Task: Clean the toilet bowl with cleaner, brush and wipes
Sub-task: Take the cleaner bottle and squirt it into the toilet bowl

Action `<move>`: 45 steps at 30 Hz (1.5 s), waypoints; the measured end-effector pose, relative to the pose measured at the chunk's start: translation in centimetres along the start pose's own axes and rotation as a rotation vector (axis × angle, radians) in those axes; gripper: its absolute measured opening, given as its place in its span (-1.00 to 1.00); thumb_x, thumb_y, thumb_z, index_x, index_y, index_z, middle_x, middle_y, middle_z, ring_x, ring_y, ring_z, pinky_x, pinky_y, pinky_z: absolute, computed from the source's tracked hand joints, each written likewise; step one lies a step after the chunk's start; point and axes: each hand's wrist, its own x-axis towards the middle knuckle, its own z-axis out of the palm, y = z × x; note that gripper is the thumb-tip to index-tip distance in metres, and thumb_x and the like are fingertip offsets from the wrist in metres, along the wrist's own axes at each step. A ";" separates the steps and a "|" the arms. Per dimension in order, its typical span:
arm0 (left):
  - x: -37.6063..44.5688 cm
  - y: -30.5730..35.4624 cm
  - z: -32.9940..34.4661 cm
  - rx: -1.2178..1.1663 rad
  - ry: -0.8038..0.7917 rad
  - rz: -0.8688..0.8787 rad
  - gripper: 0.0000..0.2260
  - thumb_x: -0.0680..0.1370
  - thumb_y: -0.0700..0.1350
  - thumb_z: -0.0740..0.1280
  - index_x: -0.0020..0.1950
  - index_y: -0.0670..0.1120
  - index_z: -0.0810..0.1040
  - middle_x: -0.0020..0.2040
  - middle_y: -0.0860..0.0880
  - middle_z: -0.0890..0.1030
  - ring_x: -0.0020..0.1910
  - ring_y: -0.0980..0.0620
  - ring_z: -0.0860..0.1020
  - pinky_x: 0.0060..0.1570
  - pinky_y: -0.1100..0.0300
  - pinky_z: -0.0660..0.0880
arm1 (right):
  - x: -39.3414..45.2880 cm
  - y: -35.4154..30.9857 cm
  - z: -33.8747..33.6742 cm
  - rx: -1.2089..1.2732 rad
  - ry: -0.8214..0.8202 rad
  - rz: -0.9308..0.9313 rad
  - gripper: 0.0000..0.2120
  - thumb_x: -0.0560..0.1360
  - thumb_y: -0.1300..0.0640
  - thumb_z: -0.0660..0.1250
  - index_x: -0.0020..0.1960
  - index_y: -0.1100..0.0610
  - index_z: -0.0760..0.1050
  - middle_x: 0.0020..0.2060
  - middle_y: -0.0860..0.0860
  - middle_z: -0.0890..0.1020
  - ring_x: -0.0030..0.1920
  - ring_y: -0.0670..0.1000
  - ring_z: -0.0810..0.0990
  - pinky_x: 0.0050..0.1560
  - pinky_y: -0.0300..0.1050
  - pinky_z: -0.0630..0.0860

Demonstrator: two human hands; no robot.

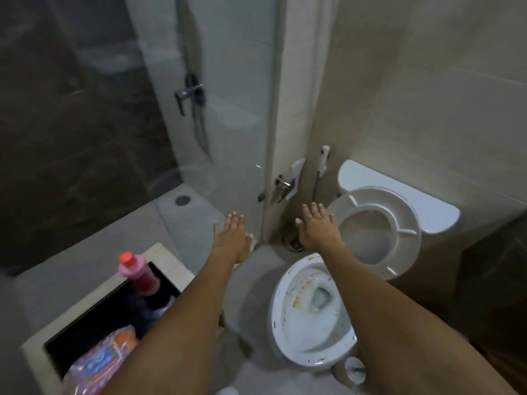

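Both hands spread flat, empty: left hand (pixel 231 238) over floor, right hand (pixel 317 228) by raised seat (pixel 399 223). Stained bowl (pixel 288 332) at 6, cleaner (pixel 137 270) at 8.

a: any words or numbers you can actually read here?

b: none. the wipes packet (pixel 105 357), low down beside the left forearm, well behind the left hand (pixel 231 238), has bright orange and blue print, but it is too blurred to make out a single letter.

a: and the bottle?

b: the cleaner bottle (pixel 137 273) with the red cap, also back from the left hand on that same side, shows no label that reads; it is pink and red blur.

a: anything by the right hand (pixel 316 226)?

b: the toilet tank (pixel 399 201), off to the outer side of it, carries no mark that can be read.
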 end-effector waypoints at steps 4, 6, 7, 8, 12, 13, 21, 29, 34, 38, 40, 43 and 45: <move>-3.5 -3.5 1.0 -0.068 0.014 -0.165 -0.47 0.67 0.05 -0.08 0.56 -0.16 -0.15 0.57 -0.11 -0.17 0.54 -0.05 -0.16 0.45 -0.13 -0.15 | -0.1 -3.7 1.1 -0.050 -0.055 -0.140 -0.45 0.65 -0.06 -0.09 0.57 0.13 -0.04 0.56 0.10 -0.01 0.56 0.10 -0.10 0.51 0.15 -0.06; -5.3 -5.5 1.6 -0.096 0.026 -0.231 -0.46 0.67 0.05 -0.07 0.56 -0.16 -0.15 0.57 -0.11 -0.18 0.54 -0.05 -0.17 0.45 -0.14 -0.15 | -0.4 -5.9 1.7 -0.065 -0.076 -0.201 -0.46 0.66 -0.06 -0.09 0.57 0.12 -0.05 0.56 0.10 -0.02 0.56 0.09 -0.11 0.51 0.15 -0.07; -6.2 -6.5 2.0 -0.111 0.033 -0.261 -0.46 0.67 0.05 -0.06 0.56 -0.16 -0.15 0.57 -0.11 -0.17 0.54 -0.04 -0.17 0.45 -0.14 -0.15 | -0.5 -7.0 2.0 -0.073 -0.090 -0.231 -0.46 0.66 -0.06 -0.09 0.58 0.12 -0.05 0.56 0.10 -0.03 0.56 0.09 -0.12 0.51 0.15 -0.07; -7.1 -7.5 2.4 -0.119 0.039 -0.292 -0.46 0.67 0.05 -0.06 0.56 -0.16 -0.14 0.57 -0.11 -0.16 0.54 -0.04 -0.16 0.45 -0.13 -0.14 | -0.6 -8.2 2.3 -0.085 -0.106 -0.263 -0.46 0.66 -0.05 -0.09 0.58 0.12 -0.06 0.56 0.10 -0.03 0.56 0.09 -0.12 0.51 0.14 -0.08; -10.6 -12.1 4.4 -0.104 0.035 -0.404 -0.47 0.67 0.05 -0.06 0.56 -0.17 -0.10 0.57 -0.12 -0.11 0.54 -0.06 -0.11 0.45 -0.14 -0.10 | -1.0 -13.3 3.6 -0.115 -0.146 -0.360 -0.45 0.66 -0.06 -0.11 0.58 0.12 -0.09 0.56 0.10 -0.06 0.56 0.10 -0.14 0.51 0.14 -0.09; -11.4 -13.2 4.8 -0.111 0.031 -0.431 -0.47 0.67 0.05 -0.05 0.56 -0.17 -0.09 0.57 -0.13 -0.10 0.54 -0.06 -0.10 0.45 -0.16 -0.10 | -1.1 -14.7 4.1 -0.121 -0.155 -0.382 -0.46 0.66 -0.06 -0.12 0.58 0.12 -0.09 0.56 0.10 -0.06 0.56 0.10 -0.14 0.52 0.14 -0.10; -15.3 -23.1 8.5 -0.201 -0.018 -0.576 -0.46 0.67 0.06 -0.07 0.56 -0.16 -0.12 0.57 -0.09 -0.12 0.54 -0.02 -0.12 0.47 -0.12 -0.10 | -2.3 -25.6 10.0 -0.166 -0.241 -0.493 -0.46 0.66 -0.05 -0.10 0.58 0.13 -0.07 0.56 0.11 -0.04 0.56 0.10 -0.10 0.51 0.13 -0.07; -14.8 -30.3 12.6 -0.198 -0.072 -0.615 -0.45 0.67 0.06 -0.07 0.56 -0.17 -0.13 0.57 -0.11 -0.11 0.54 -0.03 -0.11 0.47 -0.12 -0.11 | -0.5 -31.3 15.4 -0.222 -0.287 -0.482 -0.45 0.66 -0.06 -0.10 0.57 0.13 -0.08 0.56 0.11 -0.04 0.56 0.10 -0.10 0.51 0.13 -0.04; -13.2 -31.9 14.6 -0.218 -0.117 -0.580 -0.45 0.66 0.07 -0.05 0.56 -0.16 -0.12 0.57 -0.12 -0.12 0.55 -0.03 -0.12 0.47 -0.11 -0.11 | 1.1 -31.9 18.3 -0.239 -0.324 -0.466 -0.44 0.66 -0.07 -0.09 0.58 0.13 -0.11 0.56 0.11 -0.04 0.56 0.11 -0.09 0.51 0.13 -0.03; -11.5 -33.1 15.7 -0.253 -0.116 -0.559 -0.45 0.67 0.07 -0.03 0.56 -0.16 -0.13 0.57 -0.12 -0.13 0.55 -0.03 -0.12 0.47 -0.08 -0.10 | 3.0 -31.8 21.3 -0.211 -0.370 -0.450 -0.42 0.65 -0.09 -0.07 0.58 0.12 -0.12 0.56 0.11 -0.04 0.55 0.11 -0.09 0.51 0.11 -0.02; -10.4 -33.9 16.3 -0.261 -0.120 -0.556 -0.45 0.67 0.06 -0.03 0.56 -0.16 -0.13 0.57 -0.12 -0.12 0.55 -0.03 -0.11 0.48 -0.07 -0.08 | 4.2 -31.8 23.1 -0.177 -0.406 -0.438 -0.40 0.65 -0.10 -0.05 0.58 0.12 -0.13 0.56 0.11 -0.05 0.55 0.11 -0.09 0.51 0.11 -0.04; -8.8 -35.0 17.4 -0.244 -0.120 -0.546 -0.44 0.67 0.06 -0.01 0.56 -0.16 -0.12 0.57 -0.12 -0.11 0.55 -0.03 -0.09 0.48 -0.07 -0.05 | 6.1 -32.0 26.0 -0.134 -0.430 -0.441 -0.38 0.64 -0.10 -0.02 0.58 0.12 -0.14 0.56 0.12 -0.05 0.55 0.11 -0.07 0.51 0.10 -0.03; -7.2 -35.8 17.9 -0.223 -0.080 -0.518 -0.44 0.66 0.06 0.00 0.56 -0.16 -0.11 0.57 -0.11 -0.10 0.55 -0.02 -0.08 0.47 -0.05 -0.05 | 7.3 -32.2 28.0 -0.091 -0.432 -0.452 -0.38 0.64 -0.11 0.00 0.58 0.11 -0.15 0.56 0.12 -0.04 0.55 0.11 -0.05 0.51 0.10 -0.01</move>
